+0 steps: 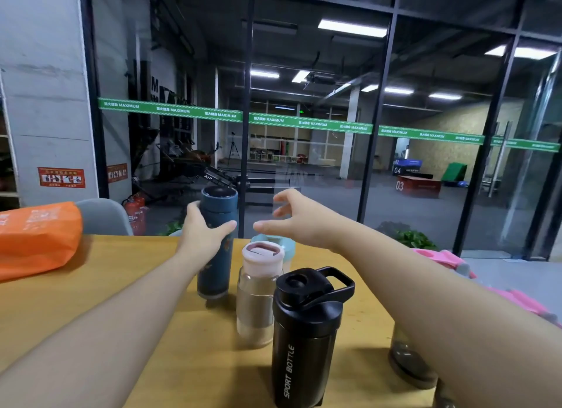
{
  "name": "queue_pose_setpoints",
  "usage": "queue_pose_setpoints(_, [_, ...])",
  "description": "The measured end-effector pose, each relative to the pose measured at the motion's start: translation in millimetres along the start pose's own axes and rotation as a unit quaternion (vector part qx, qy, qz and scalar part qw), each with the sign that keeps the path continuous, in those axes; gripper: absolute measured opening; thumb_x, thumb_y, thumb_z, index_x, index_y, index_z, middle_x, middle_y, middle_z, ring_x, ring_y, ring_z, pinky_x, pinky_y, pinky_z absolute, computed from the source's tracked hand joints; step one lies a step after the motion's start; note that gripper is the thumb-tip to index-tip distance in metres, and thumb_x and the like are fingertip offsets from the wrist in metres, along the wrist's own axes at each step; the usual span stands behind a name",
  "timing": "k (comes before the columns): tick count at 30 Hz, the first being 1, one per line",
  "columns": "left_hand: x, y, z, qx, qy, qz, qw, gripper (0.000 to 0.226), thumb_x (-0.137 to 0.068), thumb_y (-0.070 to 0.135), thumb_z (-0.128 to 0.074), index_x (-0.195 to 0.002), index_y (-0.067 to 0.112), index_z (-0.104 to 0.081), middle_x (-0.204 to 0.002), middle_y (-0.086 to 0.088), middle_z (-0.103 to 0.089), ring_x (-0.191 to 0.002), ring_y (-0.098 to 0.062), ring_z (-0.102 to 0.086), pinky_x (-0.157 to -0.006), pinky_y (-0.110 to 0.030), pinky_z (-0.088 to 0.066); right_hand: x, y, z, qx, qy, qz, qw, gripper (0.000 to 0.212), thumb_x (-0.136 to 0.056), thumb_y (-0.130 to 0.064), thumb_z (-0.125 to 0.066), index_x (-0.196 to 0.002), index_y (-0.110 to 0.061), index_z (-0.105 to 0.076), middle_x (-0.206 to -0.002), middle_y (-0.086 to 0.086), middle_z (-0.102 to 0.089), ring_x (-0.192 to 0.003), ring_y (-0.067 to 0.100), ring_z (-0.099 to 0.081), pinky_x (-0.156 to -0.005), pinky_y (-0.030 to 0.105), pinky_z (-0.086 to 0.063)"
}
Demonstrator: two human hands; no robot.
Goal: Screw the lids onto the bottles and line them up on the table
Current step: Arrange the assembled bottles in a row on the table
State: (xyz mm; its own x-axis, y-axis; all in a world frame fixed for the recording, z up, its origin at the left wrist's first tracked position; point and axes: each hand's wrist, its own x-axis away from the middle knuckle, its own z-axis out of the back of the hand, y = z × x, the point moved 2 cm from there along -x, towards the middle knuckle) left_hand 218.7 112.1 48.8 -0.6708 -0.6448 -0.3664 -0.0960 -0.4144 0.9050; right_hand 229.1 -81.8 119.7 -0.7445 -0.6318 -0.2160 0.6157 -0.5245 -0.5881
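**Left hand steadies the blue flask, right hand hangs free above the row**

Head view: Left hand point(203, 228) is wrapped round the upper body of the tall blue flask point(216, 246), thumb across its front and fingers behind, so the flask is held and appears to stand on the yellow table point(91, 292). Right hand point(296, 217) hovers just beside it, fingers spread and loosely bent, holding nothing that I can make out. Its lid looks to be on, though whether it is screwed tight cannot be told.

Closer to the camera stand the clear bottle point(257, 298) with a pale pink lid and, nearest, the black sport bottle point(305, 340) with its flip cap and carry loop. These two run in a rough line, close together. A teal-lidded bottle point(287, 246) peeks out behind the clear one, and a dark one point(407, 362) is mostly hidden under the right forearm.

Judging by its straight, matte body, the flask is probably stiff metal, fairly light if empty, and not slippery; tall and narrow, it would tip easily, so a mid-body grip suits it. The clear bottle may be glass or hard plastic and deserves a gentler set-down. An orange bag point(36, 237) lies at the table's left.
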Motion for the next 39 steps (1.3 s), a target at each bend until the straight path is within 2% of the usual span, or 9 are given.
queue_pose_setpoints(8, [17,93,35,0.018,-0.028,-0.196,0.98,0.072,-0.075,0.024,-0.079,-0.134,0.023,-0.037,-0.119,0.012,-0.046,-0.114,-0.01,-0.046,-0.093,-0.033,-0.04,-2,-33,13,-0.193,0.094,0.051,0.975,0.094,-0.079,-0.043,-0.072,-0.15,-0.026,-0.013,-0.152,0.003,-0.032,-0.127,0.022,-0.044,-0.099,0.04,-0.046])
queue_pose_setpoints(10, [23,114,36,0.022,-0.039,-0.228,0.973,0.067,-0.076,0.018,-0.078,-0.131,0.023,-0.04,-0.115,0.011,-0.052,-0.114,-0.014,-0.052,-0.096,-0.034,-0.043,2,-46,17,-0.237,0.114,0.093,0.96,0.089,-0.079,-0.035,-0.074,-0.148,-0.025,-0.018,-0.145,0.002,-0.038,-0.12,0.017,-0.046,-0.092,0.034,-0.047])
queue_pose_setpoints(14, [40,144,31,0.029,-0.052,-0.283,0.957,0.062,-0.071,0.016,-0.077,-0.121,0.029,-0.043,-0.109,0.015,-0.057,-0.108,-0.014,-0.058,-0.093,-0.034,-0.049,15,-68,36,-0.314,0.183,0.17,0.916,0.057,-0.079,-0.012,-0.074,-0.119,-0.028,-0.037,-0.104,-0.012,-0.053,-0.093,0.001,-0.053,-0.083,0.027,-0.053])
queue_pose_setpoints(19, [57,161,20,0.066,-0.058,-0.323,0.942,0.064,-0.072,0.017,-0.08,-0.125,0.026,-0.043,-0.105,0.02,-0.057,-0.107,-0.009,-0.058,-0.089,-0.025,-0.049,32,-67,61,-0.301,0.216,0.162,0.915,0.063,-0.074,-0.013,-0.079,-0.121,-0.027,-0.039,-0.108,-0.008,-0.056,-0.104,0.012,-0.058,-0.091,0.04,-0.053])
queue_pose_setpoints(22, [62,164,9,0.064,-0.104,-0.309,0.943,0.073,-0.072,0.022,-0.081,-0.131,0.027,-0.039,-0.114,0.017,-0.056,-0.11,-0.005,-0.056,-0.09,-0.017,-0.047,41,-60,70,-0.272,0.245,0.153,0.918,0.072,-0.071,-0.017,-0.081,-0.129,-0.027,-0.038,-0.108,-0.011,-0.053,-0.107,0.013,-0.055,-0.091,0.043,-0.053])
queue_pose_setpoints(26, [74,160,-9,-0.039,-0.176,-0.273,0.945,0.104,-0.055,0.056,-0.083,-0.14,0.029,-0.031,-0.141,-0.002,-0.039,-0.122,-0.015,-0.049,-0.104,-0.041,-0.042,53,-44,90,-0.243,0.275,0.14,0.92,0.071,-0.071,-0.021,-0.081,-0.127,-0.029,-0.039,-0.112,-0.01,-0.051,-0.113,0.019,-0.052,-0.094,0.048,-0.051])
queue_pose_setpoints(33, [124,109,-26,-0.292,-0.319,-0.179,0.884,0.075,-0.088,0.051,-0.056,-0.148,0.027,-0.018,-0.156,0.006,-0.013,-0.12,-0.019,-0.049,-0.089,-0.026,-0.037,61,-17,134,-0.197,0.292,0.095,0.931,0.069,-0.069,-0.025,-0.083,-0.123,-0.033,-0.041,-0.125,-0.001,-0.053,-0.113,0.022,-0.055,-0.09,0.048,-0.053])
queue_pose_setpoints(36, [134,95,-33,-0.349,-0.344,-0.161,0.857,0.064,-0.091,0.057,-0.044,-0.146,0.031,-0.025,-0.15,0.004,-0.031,-0.127,-0.021,-0.042,-0.101,-0.034,-0.034,60,5,141,-0.179,0.293,0.053,0.938,0.07,-0.069,-0.023,-0.082,-0.125,-0.028,-0.042,-0.123,-0.001,-0.054,-0.108,0.022,-0.057,-0.086,0.048,-0.054])
queue_pose_setpoints(39, [137,90,-41,-0.38,-0.355,-0.16,0.839,0.06,-0.088,0.062,-0.044,-0.137,0.026,-0.039,-0.129,0.004,-0.054,-0.115,-0.019,-0.05,-0.098,-0.035,-0.038,58,28,145,-0.159,0.303,0.004,0.94,0.07,-0.071,-0.022,-0.081,-0.127,-0.026,-0.039,-0.123,0.0,-0.052,-0.107,0.023,-0.056,-0.076,0.042,-0.057])
